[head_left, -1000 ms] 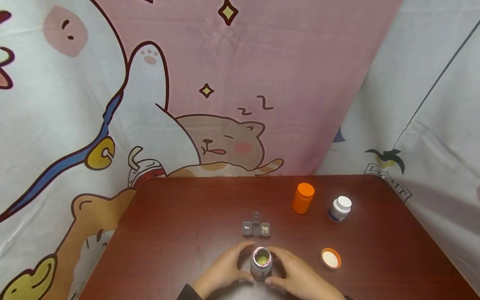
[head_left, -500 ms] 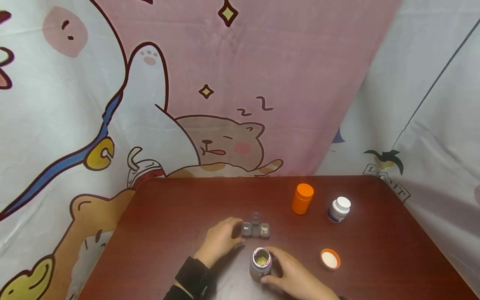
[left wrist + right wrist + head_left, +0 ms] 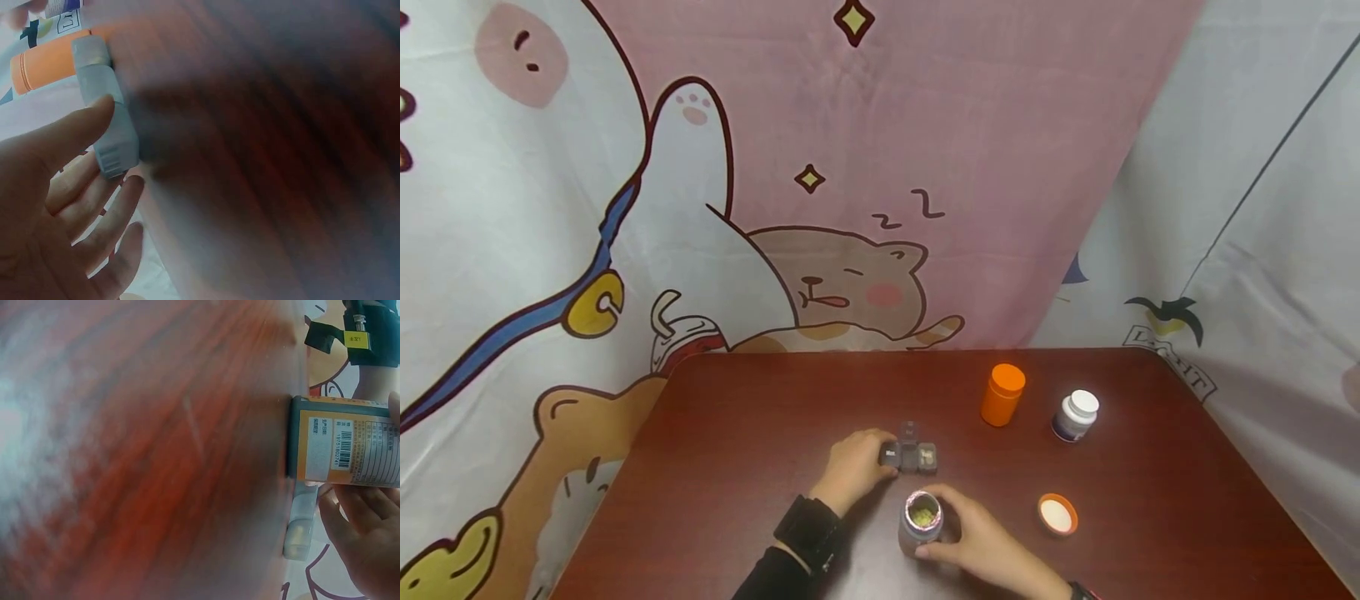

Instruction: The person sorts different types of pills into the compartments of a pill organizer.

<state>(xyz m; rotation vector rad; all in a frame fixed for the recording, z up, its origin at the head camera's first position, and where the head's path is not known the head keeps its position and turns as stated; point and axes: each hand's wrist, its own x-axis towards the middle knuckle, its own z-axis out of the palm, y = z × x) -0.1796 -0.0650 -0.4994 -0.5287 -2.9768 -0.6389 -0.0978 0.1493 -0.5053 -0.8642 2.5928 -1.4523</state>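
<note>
A small grey translucent pill organizer (image 3: 909, 455) lies on the table; pale pieces show in its right compartment. My left hand (image 3: 854, 468) pinches its left end, the thumb on the near side and the fingers on the far side, as the left wrist view also shows. Nearer the front stands a lidless grey pill bottle (image 3: 916, 537), upright, with yellowish tablets inside. Round its right side curl the thumb and fingers of my right hand (image 3: 981, 537). In the right wrist view the bottle's orange and white label (image 3: 350, 447) with a barcode faces the camera.
An orange lidded bottle (image 3: 1002, 395) and a white lidded bottle (image 3: 1076, 415) stand at the back right of the brown table (image 3: 760, 408). To the right of my right hand lies an orange-rimmed cap (image 3: 1057, 515), its white inside up. A cartoon-printed cloth (image 3: 1000, 167) hangs behind.
My left hand has let go of the pill bottle and moved forward and left to the organizer, which it now pinches. My right hand stays on the bottle.
</note>
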